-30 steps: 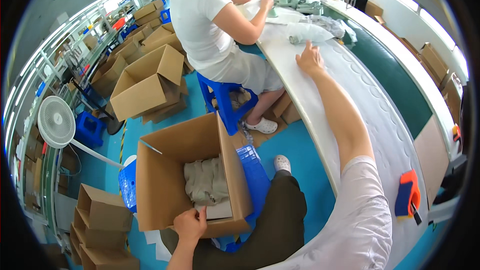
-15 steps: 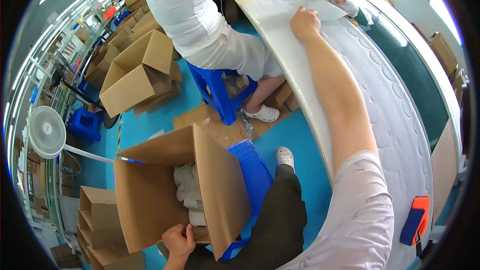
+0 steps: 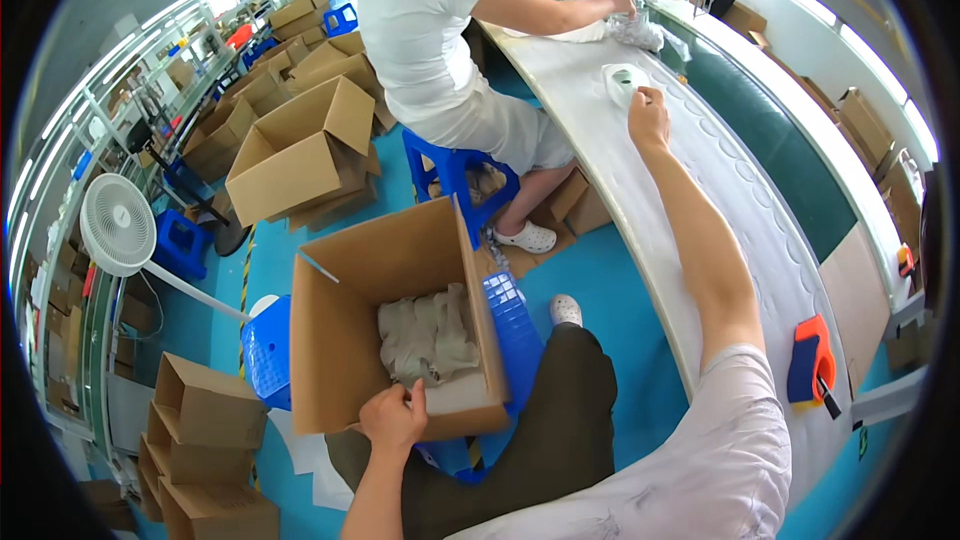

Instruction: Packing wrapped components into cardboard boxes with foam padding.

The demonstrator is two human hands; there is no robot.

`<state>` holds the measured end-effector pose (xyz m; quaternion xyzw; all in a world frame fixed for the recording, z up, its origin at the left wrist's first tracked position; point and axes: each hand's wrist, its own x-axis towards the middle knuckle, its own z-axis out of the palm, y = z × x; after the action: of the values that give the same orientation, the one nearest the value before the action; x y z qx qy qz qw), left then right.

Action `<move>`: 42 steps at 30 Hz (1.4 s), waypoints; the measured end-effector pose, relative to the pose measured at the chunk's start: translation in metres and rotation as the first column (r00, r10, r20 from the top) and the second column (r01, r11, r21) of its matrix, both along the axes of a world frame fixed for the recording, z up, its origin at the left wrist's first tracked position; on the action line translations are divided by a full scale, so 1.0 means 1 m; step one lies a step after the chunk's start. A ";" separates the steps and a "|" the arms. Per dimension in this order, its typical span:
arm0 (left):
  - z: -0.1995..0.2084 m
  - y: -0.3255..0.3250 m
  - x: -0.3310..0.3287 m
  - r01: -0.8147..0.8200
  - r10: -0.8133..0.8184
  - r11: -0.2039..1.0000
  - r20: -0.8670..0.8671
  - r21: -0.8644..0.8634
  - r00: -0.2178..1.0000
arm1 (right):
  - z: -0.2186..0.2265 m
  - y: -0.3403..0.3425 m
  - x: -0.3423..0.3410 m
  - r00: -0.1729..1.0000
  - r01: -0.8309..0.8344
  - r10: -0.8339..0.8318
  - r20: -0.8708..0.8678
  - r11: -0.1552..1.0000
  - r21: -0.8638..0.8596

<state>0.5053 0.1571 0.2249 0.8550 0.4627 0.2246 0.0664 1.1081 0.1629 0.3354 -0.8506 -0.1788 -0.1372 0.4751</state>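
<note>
My left hand (image 3: 393,414) grips the near edge of an open cardboard box (image 3: 340,330), its thumb over the rim. Inside lie greyish, crumpled bundles (image 3: 430,335) beside a flat white piece (image 3: 455,392). My right hand (image 3: 649,118) reaches far over the long white-covered table (image 3: 700,210), fingers closed at a thin, rounded white piece with a green patch (image 3: 622,80); its exact kind is unclear. Beyond it, a co-worker's hand (image 3: 623,6) is at clear, crumpled plastic (image 3: 640,32) on the table.
A seated co-worker (image 3: 425,40) occupies a blue stool (image 3: 455,180). An orange-and-blue tape dispenser (image 3: 808,360) lies on the table's near right. Stacked cartons (image 3: 205,440), a white fan (image 3: 118,225), another blue stool (image 3: 270,350) and open boxes (image 3: 300,155) stand to the left.
The box has tipped back, showing more of its contents, with my left hand still on its edge. My right hand has moved from a white sheet to the rounded white piece; the view has shifted.
</note>
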 end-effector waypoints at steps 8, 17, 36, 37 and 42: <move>-0.002 -0.005 -0.007 -0.029 0.033 0.999 0.119 -0.029 0.992 | 0.060 -0.071 -0.156 0.457 -0.466 0.885 -0.093 0.327 0.822; 0.053 -0.026 -0.004 0.874 0.291 0.486 0.947 -0.022 -0.138 | 0.029 -0.116 -0.327 -0.204 -0.536 0.932 -0.298 0.149 0.831; 0.057 -0.097 0.022 0.921 0.639 0.344 0.764 -0.182 -0.087 | -0.023 -0.168 -0.432 -0.137 -0.991 0.926 0.351 -0.131 -0.041; 0.056 -0.104 0.022 0.924 0.643 0.328 0.763 -0.195 -0.067 | -0.025 -0.171 -0.431 -0.144 -0.987 0.930 0.338 -0.110 -0.119; 0.055 -0.116 0.012 0.914 0.551 0.260 0.825 -0.312 0.126 | -0.031 -0.179 -0.431 -0.188 -0.904 0.947 0.260 -0.063 -0.422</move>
<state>0.5175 0.0412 0.2796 0.3160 0.1468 0.3690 0.8616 0.6773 -0.0158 0.3049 -0.3959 -0.8589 0.0510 0.3208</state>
